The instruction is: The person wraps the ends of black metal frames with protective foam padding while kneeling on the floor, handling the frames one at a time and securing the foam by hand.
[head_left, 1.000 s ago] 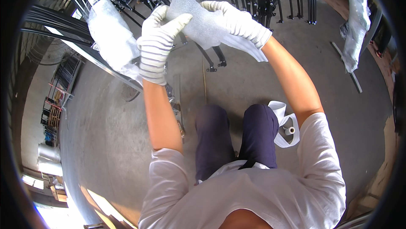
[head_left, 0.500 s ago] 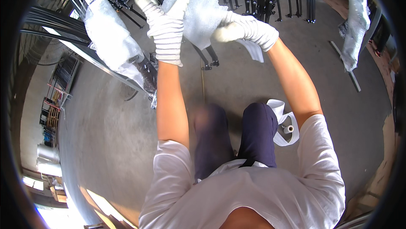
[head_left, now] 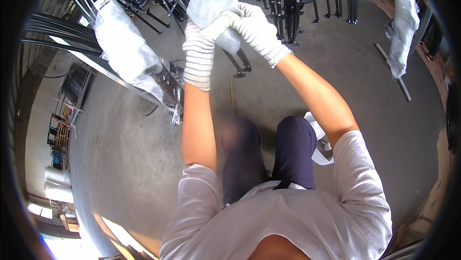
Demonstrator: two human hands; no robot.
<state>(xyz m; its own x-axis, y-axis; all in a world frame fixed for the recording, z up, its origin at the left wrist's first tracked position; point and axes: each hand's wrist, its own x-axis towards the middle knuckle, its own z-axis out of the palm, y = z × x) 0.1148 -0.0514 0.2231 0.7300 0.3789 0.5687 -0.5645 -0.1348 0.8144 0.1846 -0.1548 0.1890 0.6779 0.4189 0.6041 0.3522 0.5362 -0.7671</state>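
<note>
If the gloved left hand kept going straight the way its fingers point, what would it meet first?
Probably the white foam wrapping sheet that the left hand already touches from below, beside the right hand. Beyond it stand black metal frames; depth there is unclear.

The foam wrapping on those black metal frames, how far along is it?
Done: two frames already wear white foam wrap, one at left, one at far right. In hand: the left hand and right hand, both gloved, press a foam sheet around another frame. Left: many black frames behind stand bare.
</note>
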